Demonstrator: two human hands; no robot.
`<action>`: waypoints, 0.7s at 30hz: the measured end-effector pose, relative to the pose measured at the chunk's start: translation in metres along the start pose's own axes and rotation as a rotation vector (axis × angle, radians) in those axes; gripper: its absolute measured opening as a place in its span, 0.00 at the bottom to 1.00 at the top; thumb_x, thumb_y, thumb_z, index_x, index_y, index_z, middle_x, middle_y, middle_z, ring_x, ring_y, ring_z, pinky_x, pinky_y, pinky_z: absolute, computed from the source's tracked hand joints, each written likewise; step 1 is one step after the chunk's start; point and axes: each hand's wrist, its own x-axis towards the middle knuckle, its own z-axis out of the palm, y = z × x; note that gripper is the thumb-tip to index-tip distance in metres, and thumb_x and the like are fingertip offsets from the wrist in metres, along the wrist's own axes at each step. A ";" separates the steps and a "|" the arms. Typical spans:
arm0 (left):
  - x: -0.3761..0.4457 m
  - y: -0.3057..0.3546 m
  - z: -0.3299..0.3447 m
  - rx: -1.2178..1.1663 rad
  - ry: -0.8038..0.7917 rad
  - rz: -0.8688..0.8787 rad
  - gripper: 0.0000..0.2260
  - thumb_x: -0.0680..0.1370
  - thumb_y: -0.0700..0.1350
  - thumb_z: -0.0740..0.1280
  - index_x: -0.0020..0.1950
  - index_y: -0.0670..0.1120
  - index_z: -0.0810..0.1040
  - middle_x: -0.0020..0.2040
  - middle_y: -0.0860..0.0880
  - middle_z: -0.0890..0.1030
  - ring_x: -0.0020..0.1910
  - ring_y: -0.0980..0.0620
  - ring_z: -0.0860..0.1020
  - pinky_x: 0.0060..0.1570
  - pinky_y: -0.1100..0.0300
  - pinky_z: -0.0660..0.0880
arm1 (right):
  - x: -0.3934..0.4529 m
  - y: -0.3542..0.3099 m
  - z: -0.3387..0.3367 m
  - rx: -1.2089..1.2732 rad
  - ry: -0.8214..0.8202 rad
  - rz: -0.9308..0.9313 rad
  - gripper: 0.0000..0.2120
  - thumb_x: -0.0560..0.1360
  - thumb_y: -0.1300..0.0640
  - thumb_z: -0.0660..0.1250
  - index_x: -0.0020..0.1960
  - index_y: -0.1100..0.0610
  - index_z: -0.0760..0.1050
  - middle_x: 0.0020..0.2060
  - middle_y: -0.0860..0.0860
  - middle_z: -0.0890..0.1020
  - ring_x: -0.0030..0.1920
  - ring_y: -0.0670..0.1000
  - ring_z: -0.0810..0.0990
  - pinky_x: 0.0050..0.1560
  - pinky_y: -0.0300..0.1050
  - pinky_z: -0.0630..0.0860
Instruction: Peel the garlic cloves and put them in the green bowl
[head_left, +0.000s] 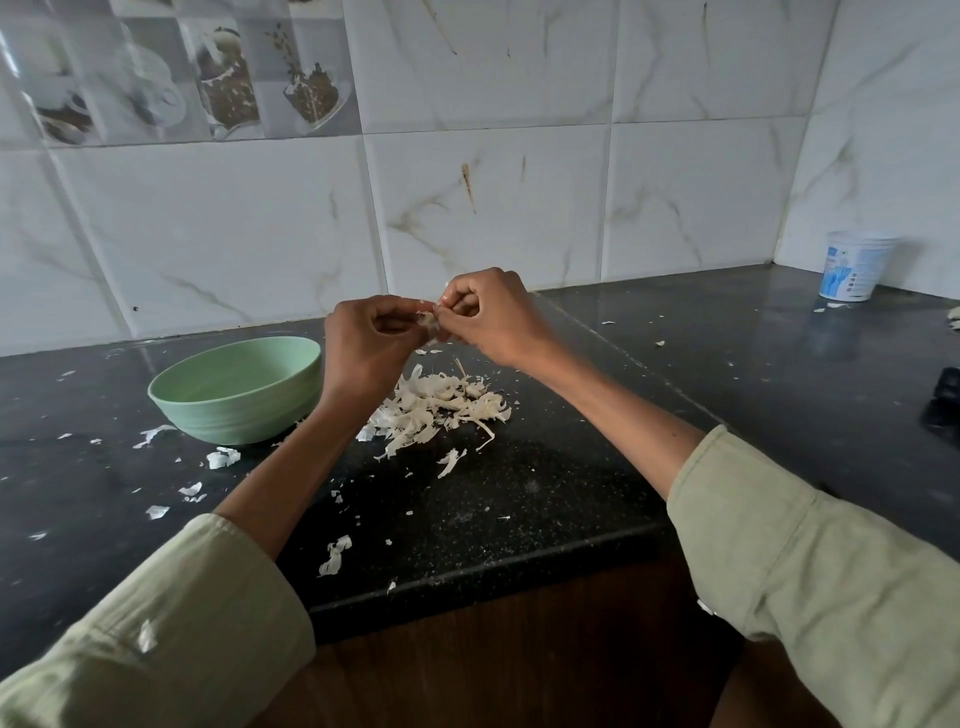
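Observation:
Both hands are raised above the black counter, fingertips meeting over a small pale garlic clove (427, 320). My left hand (371, 345) pinches the clove from the left. My right hand (491, 314) pinches its skin from the right with curled fingers. The green bowl (236, 389) stands on the counter just left of my left hand; its inside is mostly hidden by the rim. A heap of garlic peels (441, 408) lies on the counter below the hands.
Loose peel scraps (223, 457) are scattered over the counter (519, 483) around the bowl and toward the front edge. A white plastic tub (854, 267) stands in the far right corner by the tiled wall. A dark object (945, 400) sits at the right edge.

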 end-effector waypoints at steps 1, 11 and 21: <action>0.000 -0.001 0.000 0.000 0.006 0.001 0.09 0.74 0.42 0.80 0.54 0.46 0.88 0.43 0.52 0.89 0.44 0.55 0.87 0.50 0.60 0.84 | 0.001 0.001 0.000 -0.003 0.000 -0.005 0.03 0.77 0.60 0.74 0.46 0.60 0.85 0.34 0.47 0.86 0.34 0.44 0.85 0.37 0.42 0.82; 0.008 -0.005 -0.001 0.026 -0.067 0.008 0.20 0.78 0.42 0.77 0.69 0.46 0.80 0.47 0.52 0.88 0.46 0.62 0.85 0.48 0.70 0.78 | 0.006 -0.005 -0.015 -0.027 -0.091 -0.153 0.11 0.73 0.65 0.77 0.54 0.60 0.81 0.48 0.48 0.86 0.46 0.43 0.84 0.43 0.38 0.81; 0.010 -0.008 0.000 0.124 -0.177 0.039 0.16 0.82 0.38 0.71 0.69 0.45 0.80 0.51 0.53 0.86 0.48 0.62 0.83 0.56 0.60 0.79 | 0.007 0.002 -0.012 -0.072 -0.192 -0.090 0.10 0.75 0.64 0.76 0.56 0.61 0.81 0.45 0.45 0.84 0.41 0.47 0.84 0.47 0.45 0.83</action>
